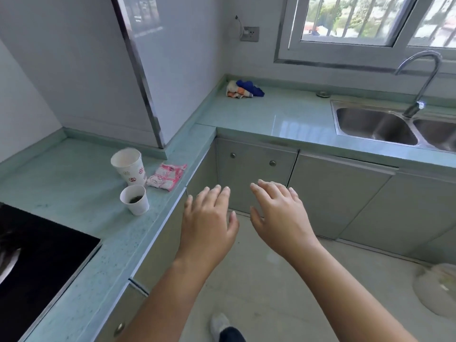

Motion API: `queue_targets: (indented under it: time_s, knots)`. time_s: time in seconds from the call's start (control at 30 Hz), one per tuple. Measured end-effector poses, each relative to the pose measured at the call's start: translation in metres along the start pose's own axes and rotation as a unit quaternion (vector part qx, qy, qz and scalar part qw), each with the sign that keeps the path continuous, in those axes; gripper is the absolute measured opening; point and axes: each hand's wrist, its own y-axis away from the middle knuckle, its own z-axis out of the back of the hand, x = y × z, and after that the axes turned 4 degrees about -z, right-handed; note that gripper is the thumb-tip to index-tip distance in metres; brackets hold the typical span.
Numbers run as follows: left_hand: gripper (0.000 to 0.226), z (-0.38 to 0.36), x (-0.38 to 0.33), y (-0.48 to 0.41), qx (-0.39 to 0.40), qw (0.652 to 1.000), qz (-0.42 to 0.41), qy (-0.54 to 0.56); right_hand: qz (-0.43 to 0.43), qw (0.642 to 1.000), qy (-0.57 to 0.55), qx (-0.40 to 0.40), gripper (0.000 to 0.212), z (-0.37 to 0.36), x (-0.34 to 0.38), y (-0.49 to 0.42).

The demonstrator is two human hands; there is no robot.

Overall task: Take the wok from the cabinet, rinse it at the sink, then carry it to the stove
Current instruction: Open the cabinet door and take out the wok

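Note:
My left hand [209,218] and my right hand [278,213] are stretched out side by side, palms down, fingers straight, holding nothing. They hover in front of the closed grey corner cabinet door [254,174] with two round knobs. The double steel sink [377,124] with its curved tap [422,82] is set in the counter at the right. The black stove top [37,255] lies at the lower left. No wok is in view.
Two paper cups [130,169] and a red-white cloth [167,177] stand on the pale green counter [74,181] left of my hands. A bundle of rags [244,88] lies in the far corner. A plastic bag [436,287] lies on the floor at right.

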Motion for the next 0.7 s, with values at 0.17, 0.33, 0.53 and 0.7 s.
queue_targets:
  time_s: [0.17, 0.33, 0.53, 0.7]
  knots:
    - [0.052, -0.019, 0.046, -0.079, -0.006, 0.999, 0.043, 0.003, 0.052, 0.998, 0.008, 0.047, 0.047, -0.035, 0.007, -0.102]
    - [0.047, -0.022, 0.093, -0.135, -0.044, 0.994, 0.096, 0.027, 0.108, 0.993, -0.008, 0.046, 0.045, -0.063, 0.032, -0.184]
    - [0.043, -0.03, 0.122, -0.166, -0.058, 0.989, 0.134, 0.004, 0.173, 0.983, -0.022, 0.056, 0.042, -0.096, 0.046, -0.235]
    - [0.043, -0.041, 0.131, -0.173, -0.093, 0.974, 0.206, -0.015, 0.257, 0.963, -0.036, 0.068, 0.045, -0.125, 0.055, -0.27]
